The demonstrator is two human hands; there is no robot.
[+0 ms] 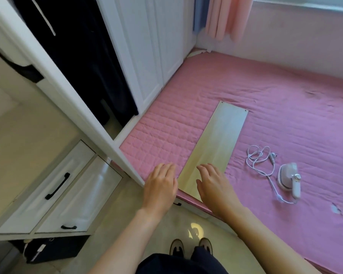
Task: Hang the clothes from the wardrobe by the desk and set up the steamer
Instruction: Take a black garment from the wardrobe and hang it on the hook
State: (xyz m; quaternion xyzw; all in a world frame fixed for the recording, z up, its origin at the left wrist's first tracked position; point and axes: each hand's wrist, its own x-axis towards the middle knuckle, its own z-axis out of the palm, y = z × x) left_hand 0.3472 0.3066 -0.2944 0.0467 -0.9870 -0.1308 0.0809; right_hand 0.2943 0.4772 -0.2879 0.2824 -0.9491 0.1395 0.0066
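A long pale board (218, 143) lies on the pink quilted bed (285, 119), its near end at the bed's edge. My left hand (160, 184) hovers open just left of that end, fingers spread. My right hand (212, 182) is open over the board's near end, holding nothing. A small white handheld steamer (289, 177) lies on the bed to the right, its white cord (259, 157) coiled beside it. Dark clothes (83, 62) hang in the open wardrobe at the upper left.
White wardrobe doors (156, 46) stand behind the bed's far left corner. White drawers with black handles (57, 186) sit at the lower left. Pink curtains (226, 16) hang by the window. My feet (190, 247) stand on the glossy floor.
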